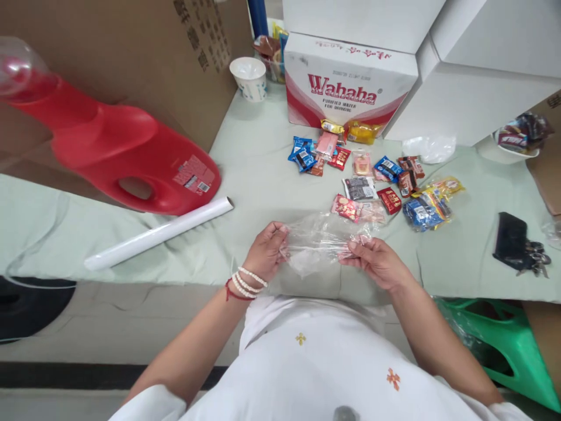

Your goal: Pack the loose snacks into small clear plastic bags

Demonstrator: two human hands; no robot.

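A clear plastic bag [313,245] is stretched sideways between my hands, above the table's front edge. My left hand [267,248] pinches its left end, with bead bracelets and a red cord at the wrist. On the other end, the thumb and fingers of my right hand [372,257] are closed. Just beyond the bag lie small wrapped snacks: a red packet [346,207], a grey packet [359,189], a dark red packet [389,200] and several blue, pink and brown ones. Whether anything is inside the bag, I cannot tell.
A large red detergent bottle [127,152] and a white roll [160,234] lie at left. At the back stand a paper cup [249,79] and a Wahaba water carton [346,82]. To the right are a snack-filled tub [504,149], keys [535,257] and a green stool [504,345].
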